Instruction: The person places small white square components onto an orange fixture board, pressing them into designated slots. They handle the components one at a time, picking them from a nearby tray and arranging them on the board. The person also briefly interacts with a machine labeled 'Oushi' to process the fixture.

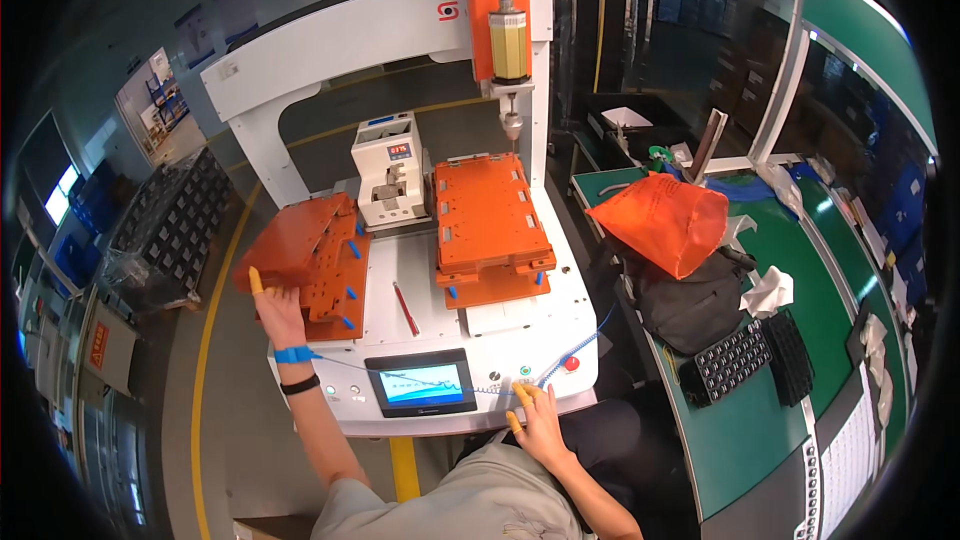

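My left hand [280, 312] grips the near edge of an orange cover plate [300, 232], its thumb or finger in a yellow finger cot. The plate is tilted over an orange fixture base [333, 285] with blue pins along its right side. My right hand [540, 425], also with yellow finger cots, is at the front panel, fingers stretched out beside a green button [525, 371]; whether they touch it I cannot tell. A red emergency stop button [571, 364] is just to the right. A second orange fixture [490, 210], its cover down, sits under the screwdriver spindle [511, 70].
A white screw feeder [390, 175] stands between the fixtures. A red pen-like tool [406, 308] lies before them, behind a touch screen [422, 386]. A blue coiled cord [555, 372] runs from my left wristband. On the green bench [740, 460] are an orange bag [665, 223] and black trays [735, 360].
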`<control>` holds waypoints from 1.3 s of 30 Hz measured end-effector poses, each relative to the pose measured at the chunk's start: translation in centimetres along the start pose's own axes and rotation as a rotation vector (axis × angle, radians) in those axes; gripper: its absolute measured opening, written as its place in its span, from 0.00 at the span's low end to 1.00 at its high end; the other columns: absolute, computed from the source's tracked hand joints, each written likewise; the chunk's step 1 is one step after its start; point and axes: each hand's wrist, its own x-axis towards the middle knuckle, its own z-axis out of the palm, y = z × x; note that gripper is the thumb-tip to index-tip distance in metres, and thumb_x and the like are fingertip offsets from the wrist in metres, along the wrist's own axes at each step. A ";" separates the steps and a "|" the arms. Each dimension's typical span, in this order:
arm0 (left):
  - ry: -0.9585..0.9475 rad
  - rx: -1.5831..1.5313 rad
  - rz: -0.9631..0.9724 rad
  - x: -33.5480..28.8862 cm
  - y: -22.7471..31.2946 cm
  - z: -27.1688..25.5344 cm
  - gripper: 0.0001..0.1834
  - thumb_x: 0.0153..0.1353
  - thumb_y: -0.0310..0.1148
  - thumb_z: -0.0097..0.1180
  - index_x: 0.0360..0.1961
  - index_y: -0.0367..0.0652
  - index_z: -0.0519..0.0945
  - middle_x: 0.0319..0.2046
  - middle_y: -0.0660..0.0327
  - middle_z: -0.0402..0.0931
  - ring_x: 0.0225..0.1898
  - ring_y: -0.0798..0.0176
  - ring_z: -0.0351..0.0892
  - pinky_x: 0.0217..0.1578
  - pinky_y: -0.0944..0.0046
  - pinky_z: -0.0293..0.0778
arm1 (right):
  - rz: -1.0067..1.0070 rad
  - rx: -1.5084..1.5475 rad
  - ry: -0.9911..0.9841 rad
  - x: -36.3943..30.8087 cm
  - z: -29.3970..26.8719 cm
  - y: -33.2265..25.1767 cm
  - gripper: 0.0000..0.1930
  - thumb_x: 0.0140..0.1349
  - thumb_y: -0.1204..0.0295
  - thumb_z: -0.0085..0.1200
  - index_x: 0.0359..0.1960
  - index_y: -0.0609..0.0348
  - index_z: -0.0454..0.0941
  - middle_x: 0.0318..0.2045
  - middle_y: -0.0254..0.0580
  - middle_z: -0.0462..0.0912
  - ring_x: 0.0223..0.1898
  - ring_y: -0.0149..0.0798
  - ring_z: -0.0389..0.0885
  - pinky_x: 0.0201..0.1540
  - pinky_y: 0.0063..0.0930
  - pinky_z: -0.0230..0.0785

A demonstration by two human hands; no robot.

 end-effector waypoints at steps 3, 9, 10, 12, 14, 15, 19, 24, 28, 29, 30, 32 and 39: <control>0.082 -0.183 -0.133 1.2 0.3 2.2 0.23 0.66 0.41 0.55 0.58 0.37 0.77 0.58 0.54 0.77 0.60 0.50 0.74 0.64 0.49 0.70 | 0.001 0.044 0.006 0.0 0.4 -0.5 0.33 0.61 0.69 0.63 0.68 0.61 0.65 0.58 0.54 0.70 0.62 0.56 0.68 0.72 0.63 0.47; 0.034 -0.172 -0.315 1.0 2.5 0.2 0.20 0.60 0.31 0.60 0.53 0.38 0.80 0.54 0.55 0.81 0.55 0.49 0.80 0.58 0.47 0.76 | -0.041 0.034 0.025 -0.6 0.9 0.3 0.33 0.62 0.69 0.61 0.68 0.61 0.64 0.59 0.54 0.69 0.63 0.55 0.66 0.72 0.62 0.47; 0.015 -0.172 -0.331 0.5 3.3 0.4 0.20 0.58 0.30 0.61 0.53 0.38 0.81 0.54 0.55 0.81 0.55 0.49 0.80 0.58 0.47 0.76 | -0.050 0.034 0.027 -0.3 0.9 0.6 0.33 0.62 0.69 0.61 0.68 0.61 0.64 0.59 0.54 0.69 0.63 0.55 0.66 0.72 0.62 0.47; 0.004 -0.168 -0.343 -2.0 3.9 0.5 0.20 0.56 0.28 0.63 0.52 0.38 0.80 0.53 0.56 0.81 0.55 0.49 0.80 0.58 0.46 0.76 | -0.045 0.031 0.027 -0.5 0.2 0.4 0.33 0.62 0.69 0.61 0.68 0.61 0.65 0.59 0.54 0.69 0.64 0.54 0.65 0.72 0.60 0.48; -0.034 -0.202 -0.349 -5.6 4.6 1.2 0.26 0.59 0.27 0.59 0.61 0.39 0.75 0.59 0.53 0.77 0.59 0.48 0.77 0.61 0.44 0.75 | -0.038 0.028 0.016 -0.6 -0.4 0.5 0.32 0.62 0.68 0.61 0.68 0.62 0.65 0.59 0.54 0.69 0.64 0.54 0.65 0.72 0.57 0.50; -0.049 -0.205 -0.333 -7.6 4.7 1.4 0.31 0.58 0.27 0.60 0.65 0.40 0.71 0.62 0.52 0.73 0.61 0.47 0.74 0.62 0.44 0.74 | -0.039 0.051 0.021 -0.8 -0.5 0.6 0.32 0.62 0.69 0.62 0.67 0.62 0.65 0.59 0.55 0.69 0.63 0.55 0.66 0.72 0.55 0.50; -0.252 0.010 -0.197 -11.2 4.0 0.5 0.33 0.61 0.42 0.50 0.66 0.40 0.68 0.63 0.52 0.70 0.63 0.48 0.72 0.60 0.45 0.73 | -0.046 0.080 0.057 -1.8 -0.8 0.3 0.31 0.62 0.69 0.62 0.67 0.62 0.66 0.60 0.56 0.70 0.62 0.57 0.67 0.72 0.49 0.54; -0.371 0.095 -0.226 -13.6 0.7 2.4 0.35 0.63 0.50 0.44 0.67 0.39 0.67 0.63 0.51 0.70 0.62 0.49 0.72 0.59 0.48 0.74 | -0.054 0.102 0.151 -3.0 -1.8 0.3 0.31 0.65 0.68 0.59 0.68 0.61 0.65 0.66 0.55 0.67 0.66 0.56 0.65 0.70 0.53 0.55; -0.521 0.125 -0.306 -17.4 -3.8 5.1 0.37 0.62 0.53 0.45 0.67 0.39 0.66 0.64 0.52 0.69 0.63 0.49 0.72 0.60 0.48 0.73 | -0.042 0.225 0.588 -5.8 -4.0 -1.9 0.28 0.61 0.75 0.61 0.65 0.61 0.70 0.62 0.53 0.74 0.60 0.54 0.74 0.64 0.44 0.66; -0.575 0.125 -0.347 -18.8 -5.3 5.8 0.38 0.62 0.54 0.46 0.67 0.39 0.66 0.64 0.52 0.69 0.63 0.50 0.72 0.60 0.48 0.72 | 0.026 0.272 0.685 -6.3 -4.8 -2.9 0.28 0.59 0.77 0.62 0.63 0.62 0.72 0.60 0.52 0.77 0.56 0.53 0.78 0.61 0.40 0.68; -0.632 0.127 -0.394 -20.1 -6.7 6.5 0.38 0.62 0.54 0.46 0.68 0.39 0.66 0.64 0.52 0.69 0.63 0.50 0.72 0.60 0.48 0.72 | 0.067 0.360 0.737 -6.9 -5.7 -3.7 0.30 0.61 0.73 0.62 0.65 0.64 0.69 0.60 0.53 0.76 0.57 0.52 0.77 0.62 0.40 0.67; -0.759 0.131 -0.516 -22.9 -9.8 7.5 0.40 0.62 0.56 0.47 0.68 0.39 0.66 0.64 0.52 0.69 0.63 0.50 0.71 0.61 0.49 0.72 | 0.048 0.549 0.904 -7.8 -6.7 -4.7 0.35 0.63 0.64 0.63 0.68 0.66 0.65 0.62 0.55 0.74 0.58 0.50 0.76 0.64 0.38 0.66; -1.258 0.150 -1.077 -34.2 -19.7 6.7 0.44 0.60 0.61 0.49 0.69 0.39 0.65 0.65 0.52 0.68 0.65 0.51 0.70 0.62 0.50 0.70 | 0.020 0.785 1.239 -12.7 -6.0 -6.7 0.35 0.63 0.59 0.66 0.64 0.68 0.66 0.62 0.51 0.72 0.66 0.45 0.67 0.68 0.44 0.57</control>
